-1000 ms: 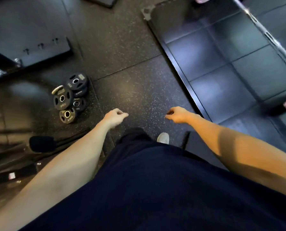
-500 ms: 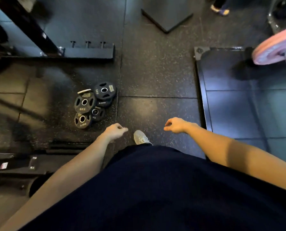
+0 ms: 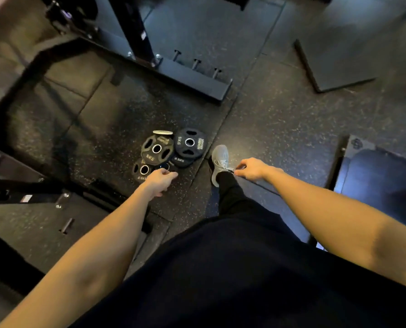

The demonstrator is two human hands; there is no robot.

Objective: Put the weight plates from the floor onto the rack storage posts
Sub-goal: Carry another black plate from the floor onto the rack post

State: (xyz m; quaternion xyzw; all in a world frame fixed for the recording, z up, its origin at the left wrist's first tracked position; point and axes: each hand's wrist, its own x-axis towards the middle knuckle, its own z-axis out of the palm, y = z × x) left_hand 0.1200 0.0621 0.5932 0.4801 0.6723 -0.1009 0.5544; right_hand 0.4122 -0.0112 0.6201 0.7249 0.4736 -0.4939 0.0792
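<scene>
Left hand (image 3: 159,181) hangs over the weight plates (image 3: 171,150) heaped on the floor (image 3: 280,119), grip loose, holding nothing. Right hand (image 3: 251,169) floats beside the grey shoe (image 3: 219,162), fingers loosely curled, empty.

weight plates (image 3: 171,150) left of shoe (image 3: 219,162), before rack (image 3: 192,79)

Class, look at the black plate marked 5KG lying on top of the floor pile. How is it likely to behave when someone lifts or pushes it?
The 5KG plate looks like a solid disc, so probably rigid and heavy for its size. Its cut-out openings should give fingers a secure hold. It rests overlapping smaller plates, so a push may slide or tilt it off them; stood on edge, it might roll.
</scene>
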